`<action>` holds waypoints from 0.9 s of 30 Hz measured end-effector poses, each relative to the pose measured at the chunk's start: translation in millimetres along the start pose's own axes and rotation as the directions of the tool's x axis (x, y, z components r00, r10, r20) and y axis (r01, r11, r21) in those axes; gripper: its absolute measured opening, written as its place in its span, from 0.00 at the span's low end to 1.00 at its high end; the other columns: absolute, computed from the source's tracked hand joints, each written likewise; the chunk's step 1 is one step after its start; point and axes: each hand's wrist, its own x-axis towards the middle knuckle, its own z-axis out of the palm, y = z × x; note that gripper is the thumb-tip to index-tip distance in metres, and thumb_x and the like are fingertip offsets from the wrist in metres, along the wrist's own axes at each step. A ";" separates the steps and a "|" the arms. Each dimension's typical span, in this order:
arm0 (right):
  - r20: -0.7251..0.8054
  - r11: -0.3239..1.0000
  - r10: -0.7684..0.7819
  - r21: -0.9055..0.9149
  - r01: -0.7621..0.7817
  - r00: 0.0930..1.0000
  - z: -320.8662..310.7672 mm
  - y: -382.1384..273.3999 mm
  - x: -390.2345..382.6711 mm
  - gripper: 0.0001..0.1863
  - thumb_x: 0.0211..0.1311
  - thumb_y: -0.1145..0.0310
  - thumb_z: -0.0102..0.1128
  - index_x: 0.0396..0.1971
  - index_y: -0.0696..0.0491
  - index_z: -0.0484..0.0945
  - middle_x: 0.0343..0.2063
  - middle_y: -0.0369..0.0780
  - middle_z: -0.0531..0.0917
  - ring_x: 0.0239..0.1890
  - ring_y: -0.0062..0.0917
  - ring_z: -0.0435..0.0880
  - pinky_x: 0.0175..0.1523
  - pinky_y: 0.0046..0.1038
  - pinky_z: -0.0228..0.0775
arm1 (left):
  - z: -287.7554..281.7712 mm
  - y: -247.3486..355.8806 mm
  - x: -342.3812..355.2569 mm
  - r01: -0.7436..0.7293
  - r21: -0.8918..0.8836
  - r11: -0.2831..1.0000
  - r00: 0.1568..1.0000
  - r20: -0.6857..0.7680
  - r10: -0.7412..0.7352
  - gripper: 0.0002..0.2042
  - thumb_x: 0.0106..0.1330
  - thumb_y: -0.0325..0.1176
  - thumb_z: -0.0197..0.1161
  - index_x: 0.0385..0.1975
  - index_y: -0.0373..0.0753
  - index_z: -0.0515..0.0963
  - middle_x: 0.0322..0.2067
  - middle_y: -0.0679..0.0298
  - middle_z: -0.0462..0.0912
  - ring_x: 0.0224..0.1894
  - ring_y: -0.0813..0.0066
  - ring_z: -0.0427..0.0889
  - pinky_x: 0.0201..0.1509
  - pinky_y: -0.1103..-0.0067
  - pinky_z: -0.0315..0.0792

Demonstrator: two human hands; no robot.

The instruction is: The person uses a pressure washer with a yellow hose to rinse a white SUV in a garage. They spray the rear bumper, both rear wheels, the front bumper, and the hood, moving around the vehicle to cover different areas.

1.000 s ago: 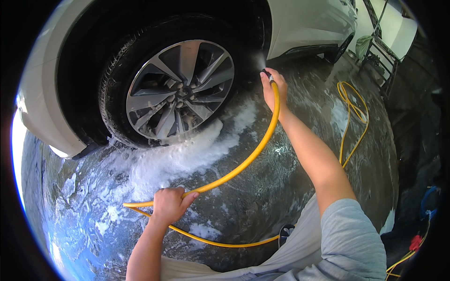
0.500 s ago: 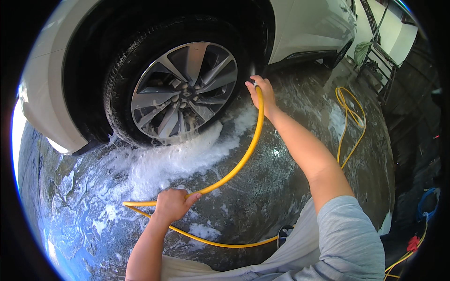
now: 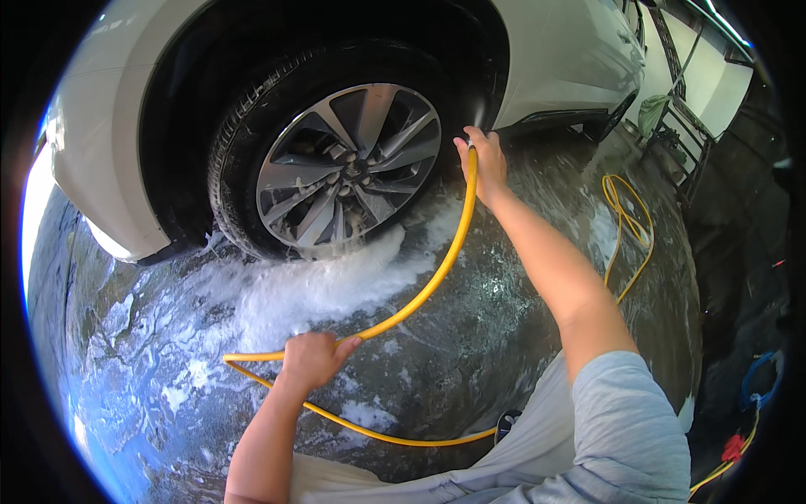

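Note:
My right hand (image 3: 489,168) is closed around the end of a yellow hose (image 3: 456,246), close to the right side of a car wheel (image 3: 357,172). A thin water spray shows past the fingertips, toward the wheel arch. Most of the hose's tip is hidden by the fingers. Lower down, my left hand (image 3: 312,359) grips the same hose along its length, thumb pointing right. Between the hands the hose curves in a wide arc; left of my left hand it bends sharply back. The wheel has a black tyre and wet silver-and-dark spokes.
White foam (image 3: 311,286) spreads over the wet floor below the tyre. The white car (image 3: 554,59) fills the upper part. A loop of yellow hose (image 3: 625,218) lies at right, near a metal rack (image 3: 684,139). A blue coil (image 3: 760,382) is at far right.
The car and wheel have shifted slightly right in view. My right hand has moved a little up and right with the hose end; my left hand has kept its grip. Less foam clings to the spokes.

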 end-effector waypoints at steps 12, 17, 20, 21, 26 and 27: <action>-0.191 0.957 -0.281 0.013 0.289 0.940 -42.9 -70.1 23.9 0.17 0.75 0.57 0.65 0.57 0.49 0.83 0.47 0.50 0.77 0.41 0.49 0.86 0.46 0.42 0.81 | 0.5 0.3 3.9 0.018 0.029 0.999 0.997 0.079 -0.020 0.39 0.76 0.71 0.46 0.30 0.37 0.88 0.29 0.50 0.89 0.37 0.46 0.89 0.43 0.55 0.81; -0.232 0.944 -0.311 0.033 0.327 0.922 -50.4 -62.8 3.8 0.16 0.73 0.58 0.67 0.56 0.46 0.83 0.47 0.48 0.78 0.43 0.47 0.86 0.46 0.42 0.81 | 7.7 1.4 6.9 0.001 0.057 0.998 0.978 0.207 -0.012 0.41 0.75 0.73 0.44 0.33 0.37 0.89 0.35 0.50 0.90 0.43 0.48 0.90 0.48 0.56 0.82; -0.198 0.984 -0.175 0.008 0.181 0.964 -43.9 -30.3 -16.7 0.16 0.75 0.58 0.65 0.57 0.47 0.84 0.44 0.48 0.80 0.44 0.46 0.84 0.48 0.43 0.78 | 8.6 0.1 5.3 -0.013 0.042 0.999 0.978 0.208 0.004 0.41 0.74 0.74 0.44 0.33 0.38 0.89 0.36 0.51 0.90 0.44 0.48 0.90 0.48 0.56 0.82; -0.154 0.991 -0.127 0.028 0.133 0.980 -42.8 -18.0 -24.3 0.18 0.75 0.55 0.64 0.57 0.47 0.83 0.45 0.48 0.79 0.44 0.48 0.84 0.49 0.44 0.78 | 8.0 -0.4 4.6 -0.017 0.037 0.999 0.980 0.200 0.009 0.41 0.74 0.74 0.45 0.33 0.38 0.89 0.35 0.51 0.90 0.43 0.48 0.90 0.48 0.56 0.82; -0.175 0.995 -0.051 0.078 0.066 0.983 -38.4 9.9 -32.8 0.18 0.76 0.55 0.64 0.57 0.48 0.83 0.44 0.48 0.80 0.45 0.47 0.84 0.50 0.43 0.77 | 1.9 -0.8 -0.4 -0.015 0.020 1.000 0.996 0.083 0.013 0.41 0.72 0.75 0.49 0.29 0.38 0.89 0.28 0.52 0.89 0.37 0.47 0.90 0.43 0.56 0.82; -0.211 0.988 -0.094 0.102 0.117 0.973 -38.3 7.9 -27.3 0.17 0.76 0.56 0.64 0.57 0.48 0.83 0.44 0.48 0.80 0.45 0.47 0.84 0.50 0.43 0.77 | 0.8 0.2 -0.3 -0.015 0.022 1.000 0.998 0.056 0.014 0.40 0.72 0.75 0.49 0.28 0.38 0.89 0.27 0.52 0.89 0.36 0.47 0.90 0.42 0.56 0.82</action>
